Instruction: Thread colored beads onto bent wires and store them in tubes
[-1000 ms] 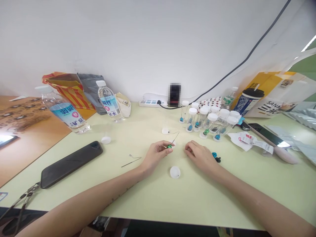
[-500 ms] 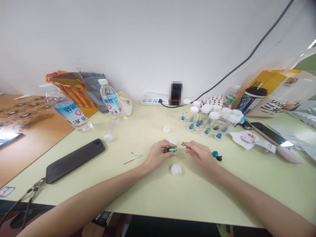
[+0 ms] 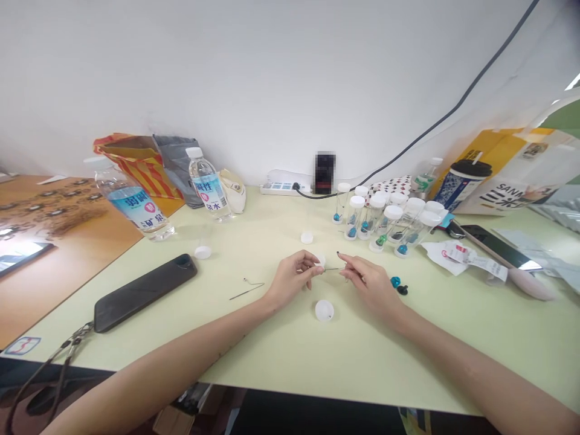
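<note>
My left hand (image 3: 296,278) is closed, its thumb and fingers pinching one end of a thin metal wire (image 3: 334,269). From the other side, my right hand (image 3: 369,281) pinches the wire's opposite end, so it runs level between them above the table. No green piece shows now; my left fingers may cover it. Just behind the left fingertips is a white cap (image 3: 321,261), partly covered. A round white cap (image 3: 324,310) lies nearer to me. Left of my left hand rests a bent thin wire (image 3: 247,290). A blue bead (image 3: 396,281) and a black piece (image 3: 402,290) lie by my right hand.
Several clear tubes with white caps (image 3: 354,217) stand at the back right, blue or green pieces inside. A dark phone (image 3: 147,293) lies at left, before water bottles (image 3: 211,187). A power strip (image 3: 281,186) sits against the wall. Another phone (image 3: 501,244) lies at right.
The green cylinder that showed in my left fingers is out of sight. My right hand has shifted slightly right, and the view has turned a little.
</note>
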`<state>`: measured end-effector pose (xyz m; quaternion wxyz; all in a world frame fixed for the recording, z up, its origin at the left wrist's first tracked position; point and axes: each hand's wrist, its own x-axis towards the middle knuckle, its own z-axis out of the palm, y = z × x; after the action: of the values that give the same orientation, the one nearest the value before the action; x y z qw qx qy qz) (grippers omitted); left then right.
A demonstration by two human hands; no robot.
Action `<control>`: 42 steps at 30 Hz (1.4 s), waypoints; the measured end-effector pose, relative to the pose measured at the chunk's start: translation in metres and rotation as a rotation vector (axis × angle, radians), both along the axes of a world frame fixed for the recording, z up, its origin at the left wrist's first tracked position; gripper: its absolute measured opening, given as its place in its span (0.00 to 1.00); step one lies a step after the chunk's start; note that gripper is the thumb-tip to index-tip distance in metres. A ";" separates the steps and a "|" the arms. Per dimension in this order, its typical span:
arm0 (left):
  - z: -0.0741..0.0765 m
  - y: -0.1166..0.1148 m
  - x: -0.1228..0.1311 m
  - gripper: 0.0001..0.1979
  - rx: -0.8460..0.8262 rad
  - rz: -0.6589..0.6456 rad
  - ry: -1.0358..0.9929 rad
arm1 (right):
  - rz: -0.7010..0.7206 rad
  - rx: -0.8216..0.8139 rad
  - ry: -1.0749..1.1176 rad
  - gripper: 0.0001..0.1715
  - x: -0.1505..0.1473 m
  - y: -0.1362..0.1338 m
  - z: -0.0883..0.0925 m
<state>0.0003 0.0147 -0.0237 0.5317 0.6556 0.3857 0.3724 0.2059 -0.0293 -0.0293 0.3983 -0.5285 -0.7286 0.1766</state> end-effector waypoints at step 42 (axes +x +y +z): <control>0.016 0.019 -0.010 0.22 0.888 0.111 0.643 | -0.165 0.092 0.932 0.10 0.004 0.006 0.007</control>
<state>-0.0099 0.0335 -0.0082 0.0393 0.8764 0.3684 0.3078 0.2102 -0.0233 -0.0226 0.7184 -0.4308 -0.4350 0.3303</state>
